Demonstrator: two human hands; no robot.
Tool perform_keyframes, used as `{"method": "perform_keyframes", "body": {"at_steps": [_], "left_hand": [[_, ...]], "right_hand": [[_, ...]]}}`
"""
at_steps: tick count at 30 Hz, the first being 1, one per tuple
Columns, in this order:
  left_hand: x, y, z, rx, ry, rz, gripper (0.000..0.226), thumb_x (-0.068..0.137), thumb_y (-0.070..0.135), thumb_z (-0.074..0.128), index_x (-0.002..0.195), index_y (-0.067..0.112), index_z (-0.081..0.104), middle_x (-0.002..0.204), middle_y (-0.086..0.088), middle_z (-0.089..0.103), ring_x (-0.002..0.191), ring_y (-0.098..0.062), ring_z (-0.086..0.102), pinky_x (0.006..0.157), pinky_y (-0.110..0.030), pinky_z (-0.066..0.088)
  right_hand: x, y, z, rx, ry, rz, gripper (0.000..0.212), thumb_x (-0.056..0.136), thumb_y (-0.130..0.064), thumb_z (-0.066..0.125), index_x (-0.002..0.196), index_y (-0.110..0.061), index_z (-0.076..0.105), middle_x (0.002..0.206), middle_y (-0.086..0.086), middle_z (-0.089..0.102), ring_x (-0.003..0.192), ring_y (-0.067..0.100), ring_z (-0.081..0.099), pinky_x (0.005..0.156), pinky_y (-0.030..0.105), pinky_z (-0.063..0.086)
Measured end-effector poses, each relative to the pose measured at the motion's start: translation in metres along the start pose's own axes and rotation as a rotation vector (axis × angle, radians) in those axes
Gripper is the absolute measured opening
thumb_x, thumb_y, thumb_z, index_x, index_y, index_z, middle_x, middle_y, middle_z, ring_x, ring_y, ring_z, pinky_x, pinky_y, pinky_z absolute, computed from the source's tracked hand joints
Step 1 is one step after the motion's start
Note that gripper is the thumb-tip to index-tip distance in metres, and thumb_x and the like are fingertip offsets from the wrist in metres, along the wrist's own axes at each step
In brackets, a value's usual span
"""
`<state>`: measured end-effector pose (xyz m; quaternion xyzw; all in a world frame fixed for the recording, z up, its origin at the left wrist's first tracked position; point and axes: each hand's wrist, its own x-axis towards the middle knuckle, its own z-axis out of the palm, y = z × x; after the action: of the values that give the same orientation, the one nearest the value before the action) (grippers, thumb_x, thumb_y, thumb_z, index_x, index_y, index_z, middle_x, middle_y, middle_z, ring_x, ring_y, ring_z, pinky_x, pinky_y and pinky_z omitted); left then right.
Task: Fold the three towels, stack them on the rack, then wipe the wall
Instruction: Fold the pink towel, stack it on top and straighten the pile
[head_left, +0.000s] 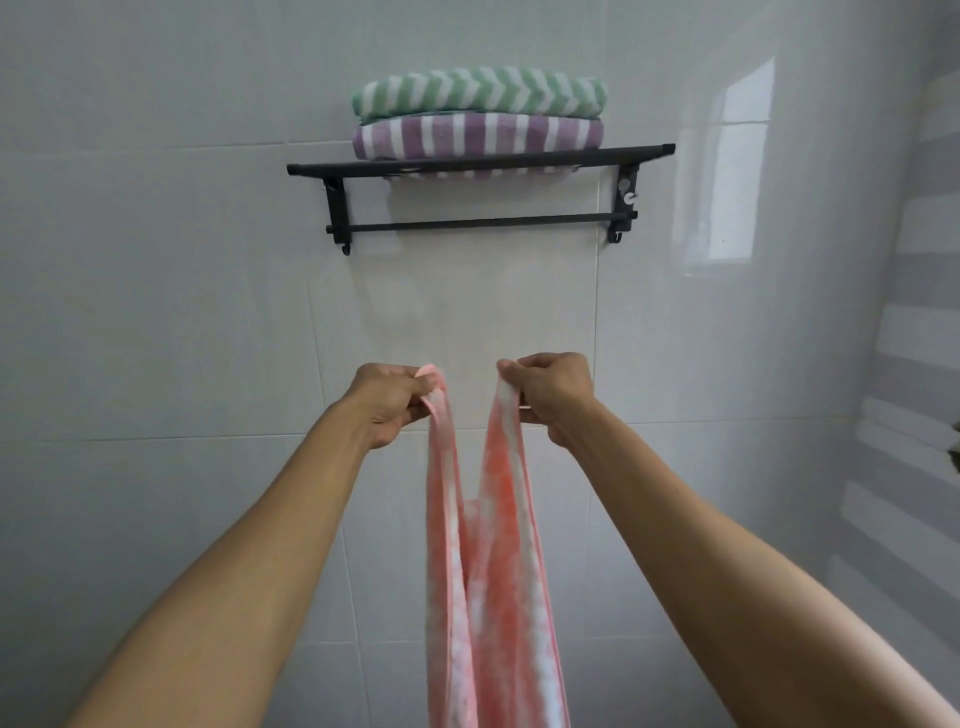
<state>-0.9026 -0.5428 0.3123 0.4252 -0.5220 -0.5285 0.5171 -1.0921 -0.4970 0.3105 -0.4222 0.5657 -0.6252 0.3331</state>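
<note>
— Where's the pink towel (491, 561)?

— Pinched at the top by both hands, out in front of the tiled wall (156, 338), well below the rack (480, 162). Hangs straight down from the two grips and runs off the bottom edge of the view.

— And the left hand (390, 400)?

— Closed on one upper corner, thumb and fingers (423, 387) folded over a small pink tuft that pokes up just above the knuckles. Cloth drops from the inner side of the fist.

— Right hand (550, 395)?

— Also clamped shut on the towel, holding the other upper corner (a thin pale edge peeks out under the fingers). Same height as the left, a narrow gap between the two.

— So, the shape of the cloth?

— Two narrow pink-and-white bands, one from each grip, apart at the top and meeting lower down, about level with the forearms. Below that, hanging together as one drape between the arms.

— On the rack?

— Two folded towels, stacked on the black shelf: purple striped towel (478, 136) underneath, green zigzag towel (480, 92) lying on top of it. Lower bar (478, 222) bare.
</note>
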Motion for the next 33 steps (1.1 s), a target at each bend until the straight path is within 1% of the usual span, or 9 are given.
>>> {"method": "perform_keyframes", "body": {"at_steps": [6,10,14,18,22,24,27,30,33], "left_hand": [[-0.011,-0.008,0.026,0.013,-0.01,0.039,0.012,0.084,-0.01,0.071,0.095,-0.01,0.067,0.079,-0.017,0.07,0.053,-0.015,0.069,0.052,-0.023,0.057],[-0.01,-0.014,0.025,0.054,-0.007,0.075,0.02,0.081,-0.009,0.075,0.1,-0.01,0.069,0.088,-0.019,0.073,0.062,-0.019,0.072,0.057,-0.024,0.059],[-0.007,-0.015,0.029,0.137,-0.019,0.137,0.019,0.08,-0.007,0.077,0.098,-0.009,0.072,0.084,-0.016,0.074,0.062,-0.017,0.073,0.061,-0.025,0.06],[-0.002,-0.015,0.028,0.26,-0.008,0.196,0.013,0.08,-0.003,0.078,0.093,-0.002,0.076,0.087,-0.014,0.076,0.08,-0.023,0.073,0.075,-0.029,0.061],[-0.002,-0.015,0.023,0.364,-0.055,0.249,0.01,0.081,0.004,0.08,0.089,0.008,0.076,0.088,-0.012,0.077,0.087,-0.022,0.075,0.085,-0.03,0.059],[-0.003,-0.012,0.021,0.423,-0.109,0.254,0.021,0.079,0.007,0.083,0.098,0.004,0.076,0.091,-0.01,0.077,0.088,-0.019,0.075,0.085,-0.025,0.058],[-0.004,-0.011,0.021,0.53,-0.127,0.287,0.033,0.073,0.0,0.086,0.104,0.005,0.077,0.093,-0.009,0.078,0.092,-0.02,0.075,0.09,-0.035,0.059],[-0.008,-0.012,0.028,0.671,-0.041,0.387,0.022,0.074,0.009,0.087,0.094,0.012,0.079,0.085,-0.002,0.077,0.085,-0.017,0.074,0.081,-0.031,0.061],[-0.013,-0.015,0.035,0.674,0.04,0.429,0.018,0.074,0.018,0.088,0.087,0.01,0.079,0.081,-0.004,0.076,0.08,-0.019,0.073,0.072,-0.03,0.061]], "right_hand": [[-0.015,0.01,0.021,-0.076,-0.072,-0.033,0.013,0.092,-0.01,0.072,0.083,0.0,0.07,0.093,0.021,0.075,0.074,0.032,0.075,0.06,0.038,0.064],[-0.014,0.013,0.021,-0.092,-0.047,-0.032,0.016,0.09,-0.01,0.072,0.075,-0.005,0.069,0.092,0.017,0.074,0.079,0.032,0.075,0.067,0.042,0.065],[-0.014,0.015,0.026,-0.091,-0.064,0.021,0.013,0.087,-0.008,0.073,0.075,-0.004,0.07,0.088,0.021,0.075,0.077,0.037,0.076,0.072,0.047,0.065],[-0.009,0.014,0.024,-0.075,-0.12,0.055,0.008,0.085,0.004,0.066,0.082,0.002,0.073,0.085,0.025,0.075,0.065,0.033,0.072,0.074,0.047,0.064],[-0.008,0.004,0.02,-0.138,-0.212,0.037,0.018,0.087,0.008,0.056,0.089,0.008,0.074,0.078,0.02,0.074,0.066,0.027,0.071,0.073,0.04,0.064],[-0.008,-0.002,0.018,-0.157,-0.267,0.049,0.017,0.085,0.006,0.06,0.094,0.008,0.075,0.084,0.018,0.077,0.068,0.025,0.074,0.068,0.036,0.061],[-0.006,-0.007,0.013,-0.176,-0.318,0.097,0.025,0.081,0.004,0.058,0.1,0.008,0.075,0.097,0.016,0.079,0.081,0.025,0.078,0.072,0.035,0.061],[-0.006,-0.01,0.009,-0.181,-0.371,0.14,0.032,0.079,0.002,0.056,0.105,0.006,0.074,0.097,0.01,0.08,0.093,0.023,0.077,0.08,0.036,0.058],[-0.007,-0.013,0.008,-0.22,-0.393,0.141,0.027,0.082,-0.002,0.056,0.098,0.001,0.078,0.096,0.008,0.08,0.104,0.021,0.071,0.082,0.037,0.056]]}}
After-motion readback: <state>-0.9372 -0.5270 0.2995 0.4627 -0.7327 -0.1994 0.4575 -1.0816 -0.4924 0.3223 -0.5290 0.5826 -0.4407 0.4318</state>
